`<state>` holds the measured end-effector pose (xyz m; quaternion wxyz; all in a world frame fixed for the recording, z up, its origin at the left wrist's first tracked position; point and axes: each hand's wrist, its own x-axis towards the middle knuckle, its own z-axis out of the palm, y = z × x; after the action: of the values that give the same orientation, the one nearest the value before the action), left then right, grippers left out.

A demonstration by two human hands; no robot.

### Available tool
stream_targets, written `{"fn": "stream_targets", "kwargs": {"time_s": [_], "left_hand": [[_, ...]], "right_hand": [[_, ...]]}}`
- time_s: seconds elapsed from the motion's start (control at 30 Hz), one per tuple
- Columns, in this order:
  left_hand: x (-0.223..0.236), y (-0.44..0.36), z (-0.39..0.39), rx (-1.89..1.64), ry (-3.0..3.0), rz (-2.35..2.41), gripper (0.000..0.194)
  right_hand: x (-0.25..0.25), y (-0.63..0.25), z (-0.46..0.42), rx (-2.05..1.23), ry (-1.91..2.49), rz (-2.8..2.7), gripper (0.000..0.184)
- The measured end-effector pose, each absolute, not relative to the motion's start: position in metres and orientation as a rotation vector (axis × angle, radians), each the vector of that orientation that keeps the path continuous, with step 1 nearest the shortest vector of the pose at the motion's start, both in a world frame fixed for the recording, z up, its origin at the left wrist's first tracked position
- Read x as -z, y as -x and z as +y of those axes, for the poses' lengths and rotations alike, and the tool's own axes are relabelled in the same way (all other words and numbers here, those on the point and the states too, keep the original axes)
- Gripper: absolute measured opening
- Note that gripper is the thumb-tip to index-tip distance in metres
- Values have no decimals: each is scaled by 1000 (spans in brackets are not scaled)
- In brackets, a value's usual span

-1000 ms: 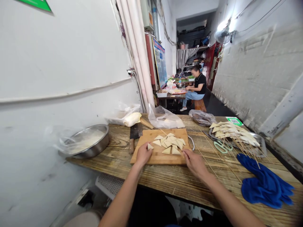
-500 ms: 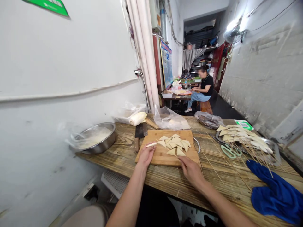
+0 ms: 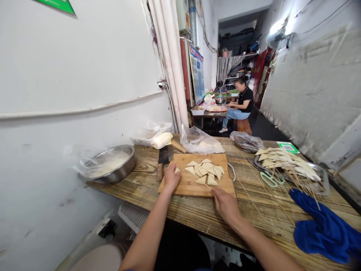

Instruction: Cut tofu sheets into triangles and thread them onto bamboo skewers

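My left hand (image 3: 170, 180) is closed on a pale triangular tofu slice (image 3: 177, 170) over the left part of the wooden cutting board (image 3: 184, 188); the fingers hide most of the slice. At the board's front right, my right hand (image 3: 227, 206) pinches a thin bamboo skewer (image 3: 208, 186), its tip pointing left toward the other hand. The skewer and the held slice are apart. Between and beyond my hands lies a loose pile of tofu triangles (image 3: 207, 170) on the board.
A cleaver (image 3: 165, 154) lies left of the board, near a steel basin (image 3: 120, 171). On the right are loose skewers (image 3: 251, 197), green-handled scissors (image 3: 270, 179), a tray of skewered triangles (image 3: 290, 162) and a blue glove (image 3: 318, 229). A person (image 3: 244, 101) sits at a far table.
My right hand has moved left along the board's front edge, and the skewer shows more plainly. The slice in my left hand turned edge-on, then went mostly behind the fingers. The view shifted slightly.
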<state>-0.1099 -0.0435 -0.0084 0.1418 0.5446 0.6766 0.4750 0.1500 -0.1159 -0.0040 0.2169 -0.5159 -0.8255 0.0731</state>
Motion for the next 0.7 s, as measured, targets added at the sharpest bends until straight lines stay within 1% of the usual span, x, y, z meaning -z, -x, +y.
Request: {"fn": "stream_targets", "kwargs": {"time_s": [0.1,0.17,0.27,0.37,0.47,0.53,0.7], "left_hand": [[11,116,-48,-1265,-1689,1979,25],[14,117,-51,-1305,-1663,1910,16],[17,114,-54,-1506,-1421,1713,18],[15,105,-56,-1664,-936,1374,24],[10,98,-58,-1599,-613,1029,13],[7,98,-59,-1561,-513,923,5],[5,105,-58,-1553,-312,878,8]], "right_hand": [[4,-149,-117,-223,1448,-2310,33],[5,-149,-118,-239,1436,-2318,33],[8,-148,-117,-254,1384,-2327,34],[12,-147,-118,-249,1310,-2347,35],[16,-145,-121,-234,1218,-2365,38],[19,-143,-122,-224,1175,-2371,38],[24,-139,-123,-182,1207,-2372,35]]}}
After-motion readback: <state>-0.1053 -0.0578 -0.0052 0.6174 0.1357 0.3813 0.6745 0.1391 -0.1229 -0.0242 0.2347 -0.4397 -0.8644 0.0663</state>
